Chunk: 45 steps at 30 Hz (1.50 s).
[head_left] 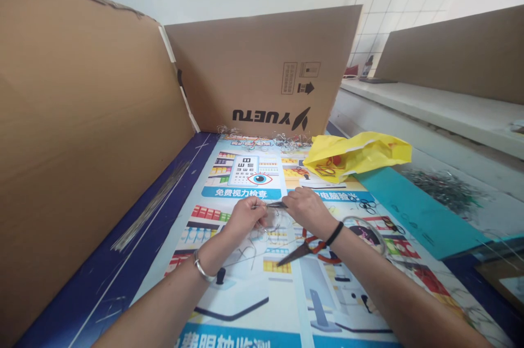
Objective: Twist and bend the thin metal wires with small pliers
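Note:
In the head view my left hand [246,216] is closed in a pinch on thin wire, whose loose ends curl down below the fingers. My right hand [310,210] grips a pair of pliers [277,205]; their dark, narrow jaws point left and meet the wire at my left fingertips. The palm hides the pliers' handles. Below my right wrist lies a pair of scissors [301,254] with orange handles and dark blades, partly covered by the forearm. Thin bent wire pieces [248,252] are scattered on the printed sheet [233,288] under my hands.
Cardboard panels [262,75] stand at the back and left. Straight wires [153,208] lie in a bundle on the left. A yellow bag [364,154] holding reddish loops rests at the back right, near a teal sheet [417,217]. A wire heap [444,192] lies beyond.

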Motion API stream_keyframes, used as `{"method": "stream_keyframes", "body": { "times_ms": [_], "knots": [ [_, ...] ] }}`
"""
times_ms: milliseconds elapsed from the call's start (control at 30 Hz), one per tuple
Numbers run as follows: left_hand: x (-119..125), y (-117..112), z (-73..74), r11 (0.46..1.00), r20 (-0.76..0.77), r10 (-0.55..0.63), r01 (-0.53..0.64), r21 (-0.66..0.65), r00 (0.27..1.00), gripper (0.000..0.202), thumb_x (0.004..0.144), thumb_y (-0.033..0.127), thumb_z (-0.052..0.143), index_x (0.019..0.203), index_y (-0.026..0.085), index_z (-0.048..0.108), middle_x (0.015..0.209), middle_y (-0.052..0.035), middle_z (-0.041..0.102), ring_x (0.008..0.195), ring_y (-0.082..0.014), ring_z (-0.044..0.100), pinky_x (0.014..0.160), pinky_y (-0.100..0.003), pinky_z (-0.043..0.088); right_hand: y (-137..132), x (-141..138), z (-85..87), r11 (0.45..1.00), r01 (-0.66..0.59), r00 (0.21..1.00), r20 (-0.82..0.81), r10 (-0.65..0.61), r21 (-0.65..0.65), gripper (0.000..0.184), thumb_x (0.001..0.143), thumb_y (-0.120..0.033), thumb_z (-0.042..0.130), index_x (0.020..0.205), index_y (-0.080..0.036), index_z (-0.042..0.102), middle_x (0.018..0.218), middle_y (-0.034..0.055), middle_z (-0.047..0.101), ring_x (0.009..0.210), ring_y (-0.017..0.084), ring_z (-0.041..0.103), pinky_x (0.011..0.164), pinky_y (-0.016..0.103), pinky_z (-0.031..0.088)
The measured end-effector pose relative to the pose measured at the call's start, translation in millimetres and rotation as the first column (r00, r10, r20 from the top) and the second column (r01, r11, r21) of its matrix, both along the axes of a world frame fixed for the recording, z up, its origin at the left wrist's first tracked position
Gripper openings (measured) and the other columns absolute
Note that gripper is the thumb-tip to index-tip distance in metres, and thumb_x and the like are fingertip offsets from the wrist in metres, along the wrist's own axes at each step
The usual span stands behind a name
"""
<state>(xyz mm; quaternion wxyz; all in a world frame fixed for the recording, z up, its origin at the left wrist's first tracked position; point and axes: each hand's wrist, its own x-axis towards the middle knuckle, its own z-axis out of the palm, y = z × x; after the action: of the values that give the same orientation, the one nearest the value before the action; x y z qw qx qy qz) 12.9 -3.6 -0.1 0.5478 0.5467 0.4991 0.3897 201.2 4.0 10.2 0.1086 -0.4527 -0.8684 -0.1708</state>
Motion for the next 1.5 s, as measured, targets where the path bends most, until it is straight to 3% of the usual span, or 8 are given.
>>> {"method": "stream_keyframes", "body": {
  "times_ms": [267,600,967,1233,1500],
  "knots": [
    [-0.5,-0.3,2.5,1.000,-0.033,-0.009,0.009,-0.003,0.999,0.003,0.065,0.018,0.052,0.064,0.016,0.052,0.048,0.0015,0.055,0.043,-0.0076,0.048,0.043,-0.017,0.036,3.9,1.5,-6.5,1.000,-0.030,1.000,0.003,0.030,0.000,0.007,0.078,-0.018,0.055,0.073,-0.018,0.059,0.071,0.0018,0.060,0.071,0.016,0.048,0.066,0.029,0.025],
    [-3.3,0.6,9.2,0.994,0.066,0.108,-0.105,-0.036,0.992,0.008,0.065,0.021,0.054,0.062,0.017,0.048,0.052,0.0016,0.055,0.048,-0.0102,0.054,0.045,-0.019,0.037,3.3,1.5,-7.5,0.986,0.144,0.974,-0.167,-0.156,-0.078,0.023,0.085,-0.030,0.048,0.072,-0.018,0.063,0.070,0.0028,0.060,0.069,0.014,0.050,0.067,0.027,0.028],
    [-3.4,0.8,7.6,0.987,0.077,0.158,-0.155,-0.041,0.984,0.009,0.065,0.021,0.055,0.064,0.018,0.047,0.053,0.0023,0.055,0.048,-0.0112,0.055,0.045,-0.021,0.040,1.2,-0.7,-4.5,0.993,0.119,0.993,0.015,-0.119,-0.003,0.011,0.078,-0.015,0.051,0.073,-0.017,0.061,0.073,0.0056,0.059,0.076,0.019,0.047,0.068,0.031,0.025],
    [-1.7,0.2,2.2,0.989,0.126,0.129,-0.119,-0.083,0.984,0.012,0.066,0.025,0.056,0.065,0.018,0.047,0.054,0.0019,0.056,0.048,-0.0106,0.055,0.044,-0.020,0.038,0.2,-3.9,-8.9,0.990,0.143,0.990,0.000,-0.143,0.001,0.009,0.078,-0.017,0.053,0.075,-0.018,0.061,0.072,0.0059,0.060,0.075,0.019,0.049,0.069,0.032,0.027],
    [0.4,-3.3,8.5,0.981,0.206,0.146,-0.115,-0.156,0.968,0.015,0.064,0.024,0.058,0.064,0.018,0.045,0.055,0.0022,0.054,0.050,-0.0107,0.056,0.045,-0.020,0.039,0.9,-3.6,-9.6,0.986,0.154,0.988,-0.008,-0.155,-0.059,0.011,0.081,-0.021,0.052,0.077,-0.017,0.061,0.074,0.0051,0.062,0.073,0.018,0.052,0.066,0.029,0.029]
  ]
}}
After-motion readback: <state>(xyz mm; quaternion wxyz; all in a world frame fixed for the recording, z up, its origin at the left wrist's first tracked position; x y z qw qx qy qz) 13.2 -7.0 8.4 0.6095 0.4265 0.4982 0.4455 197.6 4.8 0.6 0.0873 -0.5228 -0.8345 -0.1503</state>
